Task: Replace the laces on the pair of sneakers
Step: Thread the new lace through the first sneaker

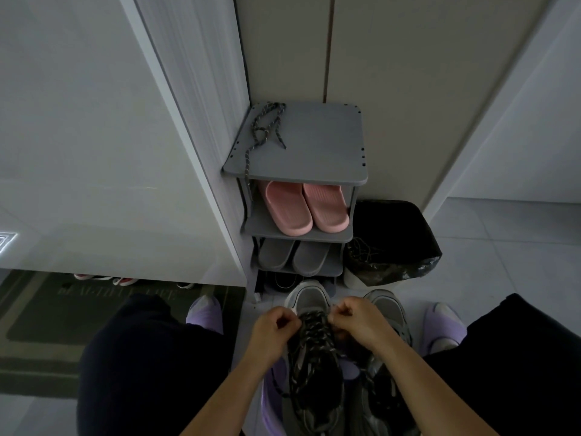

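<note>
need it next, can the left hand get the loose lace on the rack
Probably, once freed: the loose lace lies uncovered on the rack, but the left hand pinches the shoelace.

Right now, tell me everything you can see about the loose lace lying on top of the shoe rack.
The loose lace is a round, braided-looking cord flecked dark and light grey. It lies slack along the left side of the grey shoe rack's top shelf, looped near the back corner and crossing itself midway. One dark end points toward the shelf's middle; the other trails over the front edge and hangs down. Only the shelf touches it.
</note>
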Tool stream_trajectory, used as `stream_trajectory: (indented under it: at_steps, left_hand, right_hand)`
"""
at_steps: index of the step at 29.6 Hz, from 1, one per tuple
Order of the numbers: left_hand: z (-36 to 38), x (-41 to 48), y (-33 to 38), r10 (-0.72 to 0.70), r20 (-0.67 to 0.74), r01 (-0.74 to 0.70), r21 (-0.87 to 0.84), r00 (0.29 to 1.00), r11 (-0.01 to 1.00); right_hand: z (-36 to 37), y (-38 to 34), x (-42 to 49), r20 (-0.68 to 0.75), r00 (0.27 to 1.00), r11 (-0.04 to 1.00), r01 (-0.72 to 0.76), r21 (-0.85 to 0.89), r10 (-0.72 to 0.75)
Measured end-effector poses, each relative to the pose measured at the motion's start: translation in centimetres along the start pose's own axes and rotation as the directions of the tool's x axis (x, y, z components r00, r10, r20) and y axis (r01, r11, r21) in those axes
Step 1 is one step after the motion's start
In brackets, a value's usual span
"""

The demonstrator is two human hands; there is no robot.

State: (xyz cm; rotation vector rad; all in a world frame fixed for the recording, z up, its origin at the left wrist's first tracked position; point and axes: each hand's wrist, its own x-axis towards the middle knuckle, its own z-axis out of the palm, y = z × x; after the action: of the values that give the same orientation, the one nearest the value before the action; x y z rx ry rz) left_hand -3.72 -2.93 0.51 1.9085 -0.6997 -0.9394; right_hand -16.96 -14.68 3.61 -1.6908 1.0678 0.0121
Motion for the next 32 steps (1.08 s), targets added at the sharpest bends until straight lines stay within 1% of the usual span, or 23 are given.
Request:
stream_trajectory:
  at_steps: [2, 5, 8, 10, 11, 13, 15, 17, 19, 21, 23, 25, 26, 29, 32]
  left_hand:
    - [0.1, 0.0, 0.1, -0.001, 0.03, 0.001, -0.008, 1.0, 1.0]
    - [0.2, 0.1, 0.4, 0.025, 0.003, -0.025, 0.035, 1.0, 0.999]
    - [0.1, 0.0, 0.4, 0.026, -0.027, -0.026, 0.014, 0.999, 1.0]
    - [0.1, -0.2, 0.2, 0.048, -0.021, -0.048, 0.001, 0.999, 0.999]
    - [0.0, -0.3, 0.1, 0.07, -0.001, -0.07, 0.011, 0.998, 0.998]
    - [0.1, -0.5, -0.1, 0.113, 0.048, -0.116, 0.076, 0.992, 0.99]
    - [0.0, -0.3, 0.1, 0.146, 0.09, -0.16, 0.177, 0.985, 0.971]
    - [-0.3, 0.0, 0.6, 0.149, 0.145, -0.187, 0.3, 0.978, 0.936]
    - [-0.8, 0.2, 0.9, 0.131, 0.158, -0.177, 0.324, 0.979, 0.929]
    - [-1.1, 0.1, 0.9, 0.083, 0.12, -0.111, 0.255, 0.989, 0.96]
    - [-1.2, -0.1, 0.6, 0.02, 0.083, -0.031, 0.132, 0.996, 0.991]
    - [-1.1, -0.4, 0.2, -0.023, 0.071, 0.023, 0.005, 0.997, 1.0]
    - [-1.0, -0.5, 0.1, -0.034, 0.072, 0.036, -0.032, 0.997, 0.999]
    - [-0.7, -0.7, 0.1, -0.033, 0.1, 0.042, -0.085, 0.994, 0.995]
    - [-0.6, -0.8, 0.0, -0.021, 0.085, 0.03, -0.096, 0.996, 0.995]
  right_hand:
    - [0.0, -0.1, -0.1, 0.024, 0.999, 0.999, -0.024, 0.039, 0.023]
    - [0.2, -0.4, 0.1, 0.03, 0.999, 0.999, -0.019, -0.04, 0.02]
    - [0.3, -0.3, 0.1, 0.009, 1.0, 0.998, -0.001, -0.059, 0.001]
    - [0.1, -0.1, -0.3, -0.01, 1.0, 0.996, 0.023, -0.088, -0.024]
    - [0.0, -0.1, -0.4, 0.002, 0.999, 0.994, 0.037, -0.099, -0.037]
    - [0.0, -0.2, -0.6, 0.058, 0.997, 0.995, 0.046, -0.093, -0.041]
    - [0.0, -0.5, -0.6, 0.092, 0.996, 0.994, 0.031, -0.1, -0.022]
    - [-0.1, -0.8, -0.4, 0.1, 0.995, 0.986, 0.038, -0.163, -0.022]
    - [-0.1, -0.8, -0.3, 0.088, 0.996, 0.973, 0.05, -0.225, -0.03]
    - [-0.1, -0.5, -0.3, 0.062, 0.998, 0.973, 0.037, -0.226, -0.024]
    - [0.1, -0.2, -0.5, 0.032, 0.999, 0.975, 0.035, -0.221, -0.029]
    - [0.2, 0.0, -0.6, 0.02, 0.999, 0.979, 0.043, -0.197, -0.04]
    - [0.2, 0.1, -0.7, 0.032, 0.999, 0.985, 0.04, -0.17, -0.035]
    - [0.0, 0.1, -0.7, 0.085, 0.996, 0.993, 0.024, -0.116, -0.014]
    - [0.2, 0.0, -0.5, 0.043, 0.999, 0.987, 0.02, -0.161, -0.013]
